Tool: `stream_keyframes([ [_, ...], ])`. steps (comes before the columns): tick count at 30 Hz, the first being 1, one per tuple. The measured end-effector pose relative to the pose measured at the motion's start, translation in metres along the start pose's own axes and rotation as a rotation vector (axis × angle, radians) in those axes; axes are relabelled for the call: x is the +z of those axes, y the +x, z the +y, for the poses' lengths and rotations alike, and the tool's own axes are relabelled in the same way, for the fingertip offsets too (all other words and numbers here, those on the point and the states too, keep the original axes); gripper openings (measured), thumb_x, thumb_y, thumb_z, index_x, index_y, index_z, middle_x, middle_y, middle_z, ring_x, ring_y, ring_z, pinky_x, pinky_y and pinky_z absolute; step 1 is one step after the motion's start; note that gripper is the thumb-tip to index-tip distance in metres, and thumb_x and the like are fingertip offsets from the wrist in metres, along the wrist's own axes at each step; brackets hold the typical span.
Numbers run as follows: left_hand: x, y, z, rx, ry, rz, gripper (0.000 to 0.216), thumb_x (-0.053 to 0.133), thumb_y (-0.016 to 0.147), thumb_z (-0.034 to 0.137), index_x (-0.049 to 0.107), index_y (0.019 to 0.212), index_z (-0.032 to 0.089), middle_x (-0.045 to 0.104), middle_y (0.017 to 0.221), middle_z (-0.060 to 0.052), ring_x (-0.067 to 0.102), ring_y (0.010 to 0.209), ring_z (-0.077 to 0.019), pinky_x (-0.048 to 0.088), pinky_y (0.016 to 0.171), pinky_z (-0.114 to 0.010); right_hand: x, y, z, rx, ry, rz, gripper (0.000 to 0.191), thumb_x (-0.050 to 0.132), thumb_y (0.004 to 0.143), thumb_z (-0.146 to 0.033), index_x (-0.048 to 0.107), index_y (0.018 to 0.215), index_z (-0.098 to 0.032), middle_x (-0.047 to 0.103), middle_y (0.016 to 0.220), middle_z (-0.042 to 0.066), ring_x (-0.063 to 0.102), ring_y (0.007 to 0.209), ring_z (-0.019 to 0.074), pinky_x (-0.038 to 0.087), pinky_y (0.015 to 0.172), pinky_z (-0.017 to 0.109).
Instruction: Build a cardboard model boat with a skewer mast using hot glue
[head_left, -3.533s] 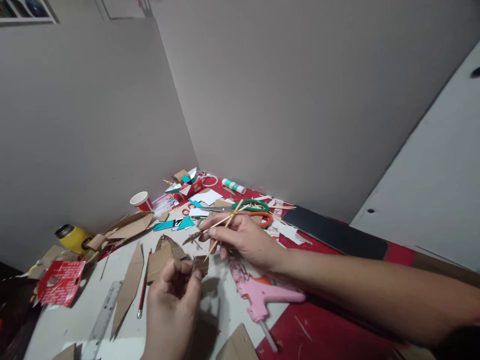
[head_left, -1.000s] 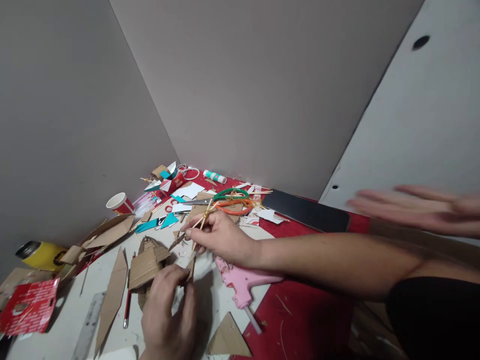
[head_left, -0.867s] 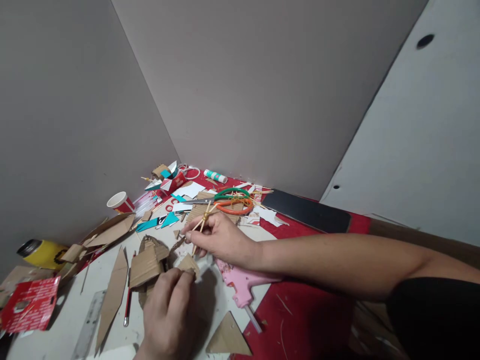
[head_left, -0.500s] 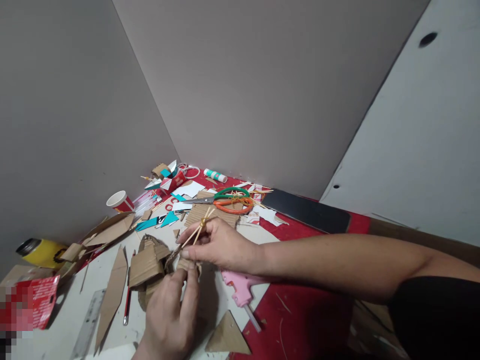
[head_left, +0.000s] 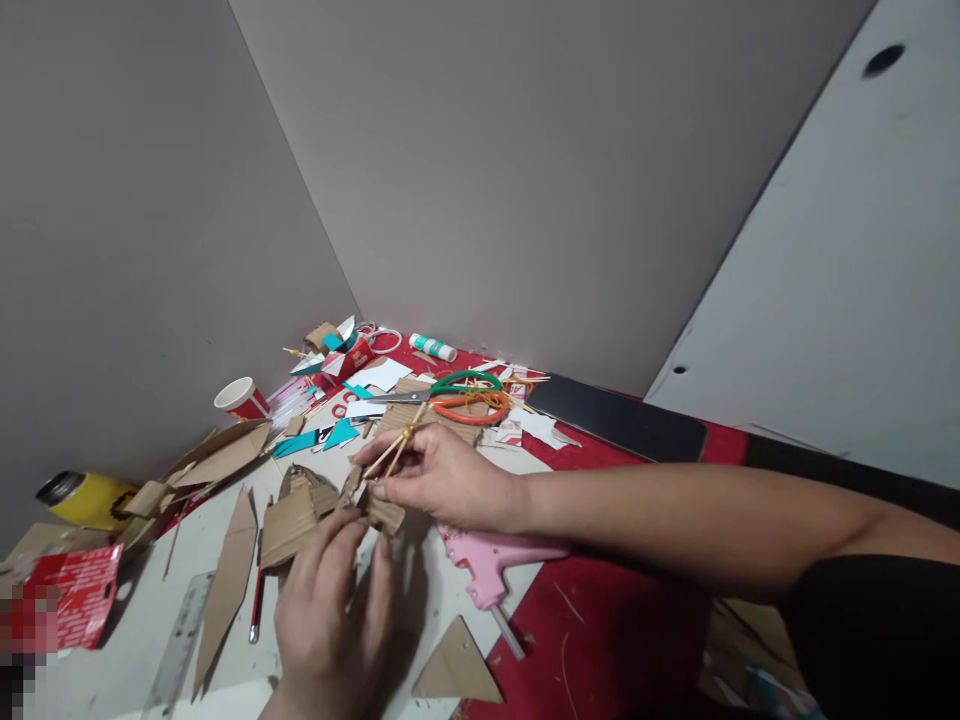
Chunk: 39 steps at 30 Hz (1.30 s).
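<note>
Right hand (head_left: 442,478) reaches in from the right, fingers pinched shut on a bundle of thin wooden sticks (head_left: 397,450) tied where they cross; the stick ends fan up-left past the fingertips. Left hand (head_left: 330,620) comes up from the bottom edge, fingers curled narrow on a small cardboard piece (head_left: 379,510), which sits just under the right hand's fingertips and touches them (exact grip is partly hidden by the knuckles). Both sit mid-table, over the white sheet (head_left: 135,640) that covers the near-left part of the table (head_left: 622,640).

Edges: two grey walls meet in a corner behind the clutter, a white panel closes the right side. Open room is mostly the bare red stretch at lower right and a little white strip at lower left; everything toward the corner is crowded.

Just left of the hands: folded corrugated cardboard (head_left: 289,515), a long cardboard sliver (head_left: 225,590), a red pencil (head_left: 257,600), a metal ruler (head_left: 176,645). Pink glue gun (head_left: 487,560) lies under the right wrist, a cardboard triangle (head_left: 454,665) near it. Behind: green and orange scissors (head_left: 461,398), a glue stick (head_left: 433,347), a dark flat slab (head_left: 622,420), a red and white paper cup (head_left: 241,398), a yellow can (head_left: 79,497) at far left.

Writing: red packet (head_left: 75,595) carries print, too small to read; part of it is blurred.
</note>
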<state>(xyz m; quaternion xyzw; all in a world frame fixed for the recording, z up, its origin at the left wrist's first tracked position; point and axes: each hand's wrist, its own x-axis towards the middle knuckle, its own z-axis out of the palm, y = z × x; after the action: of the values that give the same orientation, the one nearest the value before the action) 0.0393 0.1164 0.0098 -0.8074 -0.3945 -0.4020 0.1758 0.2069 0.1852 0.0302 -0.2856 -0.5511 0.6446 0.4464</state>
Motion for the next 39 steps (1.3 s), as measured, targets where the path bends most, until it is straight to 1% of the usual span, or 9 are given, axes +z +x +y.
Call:
stream_keyframes([
  [4, 0.001, 0.001, -0.001, -0.196, -0.026, -0.010, 0.025, 0.067, 0.079, 0.015, 0.064, 0.104, 0.016, 0.072, 0.086, -0.007, 0.068, 0.069, -0.0157, 0.052, 0.067, -0.025, 0.001, -0.004, -0.003, -0.016, -0.006, -0.020, 0.025, 0.065, 0.075, -0.008, 0.067, 0.098, -0.015, 0.069, 0.092, 0.003, 0.065, 0.085, 0.0131, 0.051, 0.089, 0.033],
  [7, 0.002, 0.003, 0.002, -0.461, -0.177, -0.070, 0.022, 0.069, 0.079, 0.026, 0.069, 0.099, 0.017, 0.072, 0.073, -0.003, 0.065, 0.059, -0.0141, 0.050, 0.059, -0.023, 0.003, -0.006, -0.003, -0.011, -0.001, -0.034, 0.026, 0.064, 0.075, -0.006, 0.066, 0.100, -0.014, 0.069, 0.094, 0.003, 0.065, 0.087, 0.0130, 0.050, 0.088, 0.031],
  [11, -0.002, 0.015, 0.008, -0.913, -0.572, -0.181, 0.029, 0.070, 0.077, 0.039, 0.072, 0.098, 0.018, 0.073, 0.075, -0.003, 0.066, 0.070, -0.0173, 0.051, 0.062, -0.023, 0.004, -0.007, -0.002, 0.017, -0.024, -0.056, 0.032, 0.061, 0.074, -0.003, 0.066, 0.103, -0.015, 0.069, 0.093, 0.002, 0.064, 0.080, 0.0113, 0.051, 0.079, 0.027],
  [14, -0.004, 0.022, 0.008, -1.071, -0.777, -0.210, 0.033, 0.075, 0.072, 0.040, 0.072, 0.096, 0.017, 0.074, 0.084, -0.006, 0.066, 0.076, -0.0177, 0.051, 0.065, -0.024, 0.003, -0.007, -0.003, 0.013, -0.082, -0.052, 0.034, 0.062, 0.073, -0.002, 0.066, 0.104, -0.015, 0.068, 0.093, 0.002, 0.063, 0.076, 0.0106, 0.051, 0.075, 0.025],
  [18, -0.003, 0.022, 0.004, -1.079, -0.832, -0.221, 0.031, 0.078, 0.069, 0.037, 0.071, 0.090, 0.016, 0.073, 0.077, -0.005, 0.064, 0.070, -0.0156, 0.051, 0.063, -0.023, 0.001, -0.006, -0.006, -0.002, -0.145, -0.045, 0.033, 0.065, 0.072, -0.005, 0.066, 0.103, -0.014, 0.066, 0.091, 0.003, 0.059, 0.071, 0.0086, 0.050, 0.069, 0.022],
  [23, -0.001, 0.022, 0.006, -1.090, -0.806, -0.163, 0.030, 0.080, 0.065, 0.038, 0.070, 0.085, 0.016, 0.069, 0.067, -0.002, 0.061, 0.063, -0.0143, 0.050, 0.059, -0.022, 0.000, -0.004, -0.006, 0.001, -0.167, -0.038, 0.029, 0.063, 0.077, -0.009, 0.066, 0.105, -0.013, 0.061, 0.074, -0.002, 0.053, 0.062, 0.0070, 0.047, 0.062, 0.021],
  [28, -0.001, 0.019, 0.008, -1.081, -0.791, -0.162, 0.027, 0.077, 0.069, 0.038, 0.069, 0.085, 0.017, 0.068, 0.068, -0.001, 0.059, 0.063, -0.0134, 0.048, 0.059, -0.021, -0.001, -0.004, -0.007, -0.026, -0.204, -0.029, 0.027, 0.066, 0.076, -0.012, 0.067, 0.103, -0.014, 0.064, 0.085, 0.002, 0.051, 0.062, 0.0067, 0.046, 0.060, 0.020],
  [34, -0.002, 0.017, 0.007, -1.021, -0.775, -0.178, 0.024, 0.074, 0.073, 0.039, 0.067, 0.083, 0.018, 0.065, 0.067, 0.000, 0.057, 0.063, -0.0126, 0.047, 0.059, -0.020, -0.001, -0.005, -0.009, -0.035, -0.220, -0.044, 0.027, 0.065, 0.077, -0.012, 0.068, 0.104, -0.012, 0.063, 0.082, 0.002, 0.050, 0.060, 0.0065, 0.044, 0.059, 0.020],
  [39, -0.004, 0.019, 0.007, -1.042, -0.780, -0.165, 0.029, 0.076, 0.070, 0.039, 0.070, 0.087, 0.018, 0.067, 0.069, -0.001, 0.059, 0.064, -0.0144, 0.049, 0.062, -0.023, 0.001, -0.005, -0.014, -0.063, -0.284, -0.055, 0.028, 0.063, 0.077, -0.009, 0.069, 0.104, -0.012, 0.063, 0.077, 0.000, 0.051, 0.061, 0.0071, 0.043, 0.058, 0.019],
])
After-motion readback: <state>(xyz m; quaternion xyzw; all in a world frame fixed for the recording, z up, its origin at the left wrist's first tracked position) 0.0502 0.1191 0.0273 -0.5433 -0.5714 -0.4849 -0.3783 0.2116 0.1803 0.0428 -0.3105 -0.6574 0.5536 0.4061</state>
